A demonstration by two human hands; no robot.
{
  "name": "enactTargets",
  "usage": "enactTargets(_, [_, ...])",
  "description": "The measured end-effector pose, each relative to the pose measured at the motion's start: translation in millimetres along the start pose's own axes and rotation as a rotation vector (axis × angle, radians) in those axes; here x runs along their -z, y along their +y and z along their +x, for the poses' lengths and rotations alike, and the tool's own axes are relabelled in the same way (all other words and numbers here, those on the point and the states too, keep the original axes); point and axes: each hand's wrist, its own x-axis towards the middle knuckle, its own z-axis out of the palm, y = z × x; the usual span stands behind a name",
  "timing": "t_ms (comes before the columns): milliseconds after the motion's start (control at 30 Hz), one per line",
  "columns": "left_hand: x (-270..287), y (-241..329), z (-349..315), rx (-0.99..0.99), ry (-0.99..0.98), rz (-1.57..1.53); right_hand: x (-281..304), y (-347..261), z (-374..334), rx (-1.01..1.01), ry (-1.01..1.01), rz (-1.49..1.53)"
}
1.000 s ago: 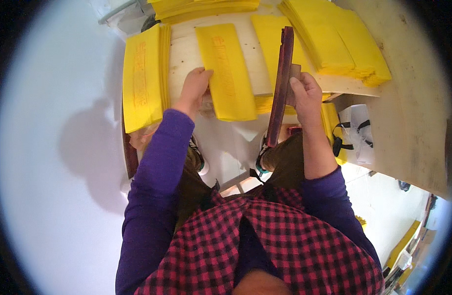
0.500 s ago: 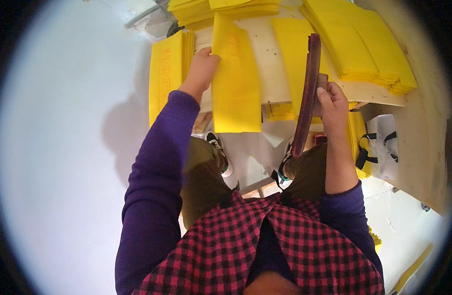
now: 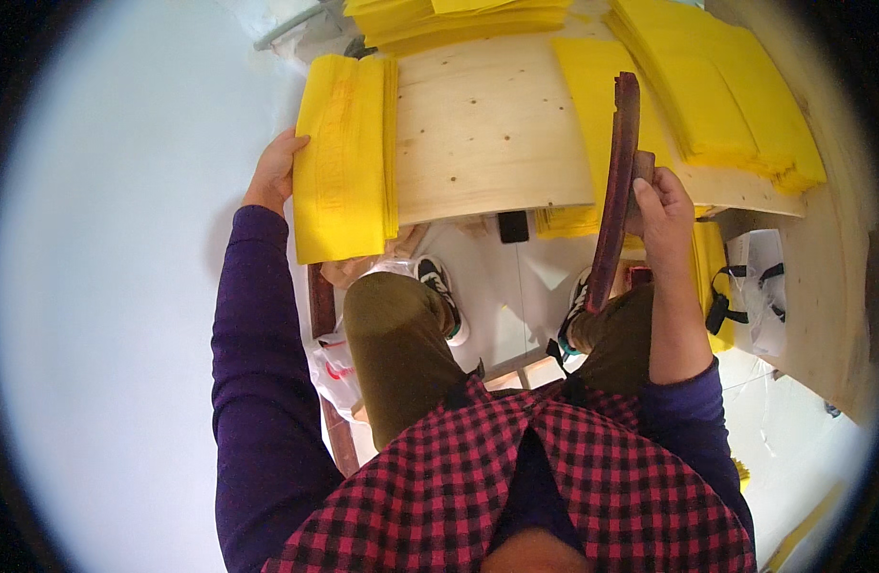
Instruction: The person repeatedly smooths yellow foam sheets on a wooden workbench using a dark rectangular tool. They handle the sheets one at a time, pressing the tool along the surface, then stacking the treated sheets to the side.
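The right grip [image 3: 667, 215], at two o'clock, is closed around the brown handle block [image 3: 644, 165] of one dark red bar [image 3: 617, 196], which looks stiff and fairly light, best held by that block. At ten o'clock, the left grip [image 3: 275, 170] touches the outer edge of one yellow stack [image 3: 344, 153], itself at eleven; whether it pinches, I cannot tell. Those sheets should be light and flexible, easiest taken by an edge. Farther out on the worktop [image 3: 487, 124]: one yellow piece [image 3: 588, 86] at one o'clock, two overlapping yellow piles [image 3: 717, 105] at two, one yellow heap [image 3: 459, 27] at twelve. Single sheets cannot be counted.
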Motion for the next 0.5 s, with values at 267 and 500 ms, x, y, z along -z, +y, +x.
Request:
enactTargets(267, [39,-29,32,0.081,0.051,0.014,-11,2,0,-0.038,-0.029,-0.024])
enactTargets(500, [36,-20,31,-0.139,0.44,0.364,-9,-6,0,-0.027,0.047,0.098])
